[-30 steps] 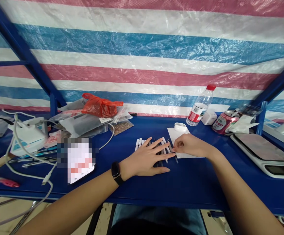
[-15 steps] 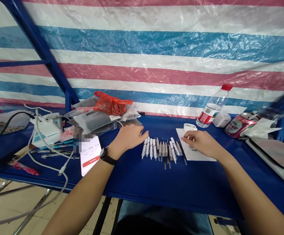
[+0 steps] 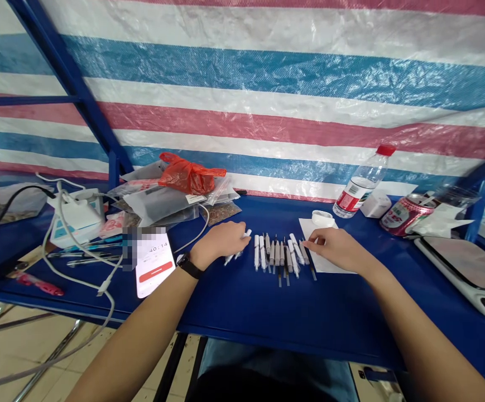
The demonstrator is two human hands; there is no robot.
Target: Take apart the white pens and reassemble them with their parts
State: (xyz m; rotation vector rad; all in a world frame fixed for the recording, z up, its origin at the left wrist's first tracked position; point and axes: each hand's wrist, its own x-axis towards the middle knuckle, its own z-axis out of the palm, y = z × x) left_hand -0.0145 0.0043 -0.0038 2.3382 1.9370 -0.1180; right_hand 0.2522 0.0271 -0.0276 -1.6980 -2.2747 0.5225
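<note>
Row of slim white-barrelled pens (image 3: 278, 257), dark tips toward the near side, about eleven (count rough, they overlap), lying side by side on the blue surface (image 3: 242, 312). Left hand (image 3: 219, 241) curled around a loose white pen (image 3: 236, 254) just left of the row. Right hand (image 3: 336, 248), thumb and forefinger pinched together, over a white paper sheet (image 3: 330, 267) at the row's right end; cannot tell whether anything sits in the pinch.
</note>
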